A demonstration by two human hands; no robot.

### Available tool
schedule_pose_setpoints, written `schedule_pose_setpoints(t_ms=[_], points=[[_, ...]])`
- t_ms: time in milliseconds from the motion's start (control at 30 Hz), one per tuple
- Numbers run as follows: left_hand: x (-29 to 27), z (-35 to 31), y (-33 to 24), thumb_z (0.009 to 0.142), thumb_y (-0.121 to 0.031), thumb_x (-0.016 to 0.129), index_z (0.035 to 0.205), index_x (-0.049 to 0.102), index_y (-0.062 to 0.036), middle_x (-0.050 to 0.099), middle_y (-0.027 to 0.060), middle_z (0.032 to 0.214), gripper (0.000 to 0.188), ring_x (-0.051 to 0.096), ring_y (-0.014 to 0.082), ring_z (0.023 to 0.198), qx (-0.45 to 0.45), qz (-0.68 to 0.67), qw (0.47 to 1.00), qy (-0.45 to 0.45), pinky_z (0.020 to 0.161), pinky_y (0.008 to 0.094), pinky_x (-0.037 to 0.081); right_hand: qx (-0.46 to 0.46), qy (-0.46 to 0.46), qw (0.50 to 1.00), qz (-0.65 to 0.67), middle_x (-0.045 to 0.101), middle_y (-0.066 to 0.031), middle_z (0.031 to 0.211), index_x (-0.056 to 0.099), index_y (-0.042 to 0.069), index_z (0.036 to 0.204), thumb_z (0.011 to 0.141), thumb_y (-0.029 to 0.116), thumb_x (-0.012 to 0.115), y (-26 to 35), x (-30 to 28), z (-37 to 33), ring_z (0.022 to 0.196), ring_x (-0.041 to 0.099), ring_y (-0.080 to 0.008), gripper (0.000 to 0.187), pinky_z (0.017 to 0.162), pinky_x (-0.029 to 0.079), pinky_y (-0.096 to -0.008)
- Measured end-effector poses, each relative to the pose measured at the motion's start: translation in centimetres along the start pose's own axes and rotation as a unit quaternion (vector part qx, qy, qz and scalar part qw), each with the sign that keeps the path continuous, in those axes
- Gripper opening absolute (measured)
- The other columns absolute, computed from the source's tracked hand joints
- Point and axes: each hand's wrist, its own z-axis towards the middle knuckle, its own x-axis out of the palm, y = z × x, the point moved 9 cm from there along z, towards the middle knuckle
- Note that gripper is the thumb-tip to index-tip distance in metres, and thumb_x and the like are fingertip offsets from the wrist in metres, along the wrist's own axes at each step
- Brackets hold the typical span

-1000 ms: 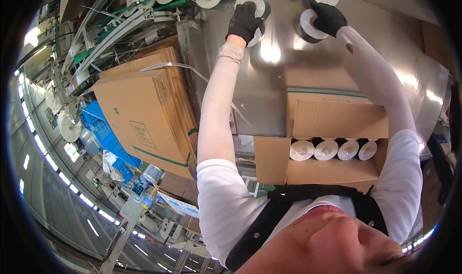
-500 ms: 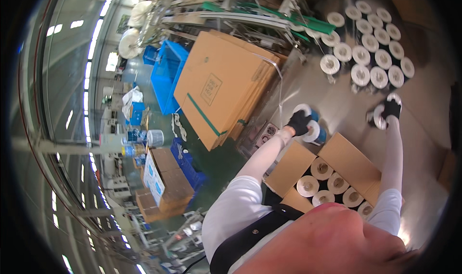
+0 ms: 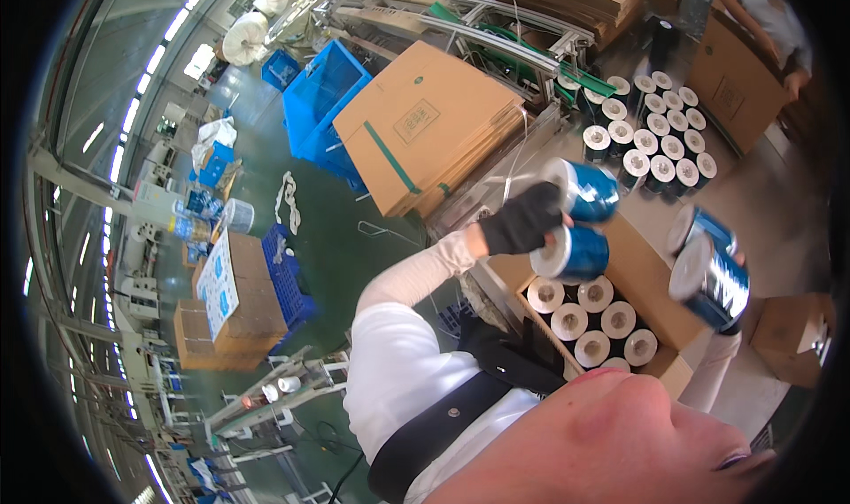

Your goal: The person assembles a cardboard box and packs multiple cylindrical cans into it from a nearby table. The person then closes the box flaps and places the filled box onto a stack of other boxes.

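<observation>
My left hand (image 3: 524, 221), in a black fingerless glove, grips two shiny blue rolls with white round ends, an upper roll (image 3: 591, 191) and a lower roll (image 3: 580, 253), in the air beside the open carton. On the carton's right, my right hand (image 3: 733, 325) holds another pair, a front roll (image 3: 711, 283) and a rear roll (image 3: 708, 228). Those rolls hide most of that hand; a fingertip and some glove show. Between my arms stands the open cardboard carton (image 3: 651, 261), with several white-ended rolls (image 3: 593, 348) upright inside.
Several upright rolls (image 3: 657, 141) stand grouped on the grey table (image 3: 753, 230). Behind them, another person (image 3: 766, 17) handles a cardboard sheet (image 3: 733, 84). Flat cartons (image 3: 425, 123) are stacked at the left, near blue crates (image 3: 323, 106). A closed box (image 3: 788, 336) sits at the right.
Both hands have lifted their pairs of rolls off the table and drawn them back toward the carton. The view has shifted, and another person now shows at the upper right.
</observation>
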Motion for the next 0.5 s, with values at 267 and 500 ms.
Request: schedule_pose_setpoints(t_ms=[267,500], points=[[11.7,-5.5,-7.6,0.065,-0.029,0.062,0.102,0.064,-0.0206,0.054,0.0175,0.103,0.037,0.048,0.0366,0.108,0.188,0.073,0.965,0.169,0.088,0.0467,0.041,-0.018,0.309,0.783,-0.539,0.055,-0.0153,0.102,0.062,0.010,0.094,0.047,0.024,0.074,-7.8,15.3,-13.0,0.099,0.051,-0.0325,0.050,0.085,0.043,-0.0413],[21.0,-11.1,-0.9,0.066,-0.026,0.065,0.107,0.063,-0.0205,0.050,0.0212,0.116,0.041,0.042,0.0400,0.117,0.065,0.215,0.966,0.127,0.098,0.0505,0.033,-0.165,0.292,0.671,-0.661,0.053,-0.0202,0.100,0.064,0.015,0.101,0.046,0.024,0.075,-19.2,22.6,-12.3,0.101,0.047,-0.0405,0.056,0.087,0.038,-0.0519]])
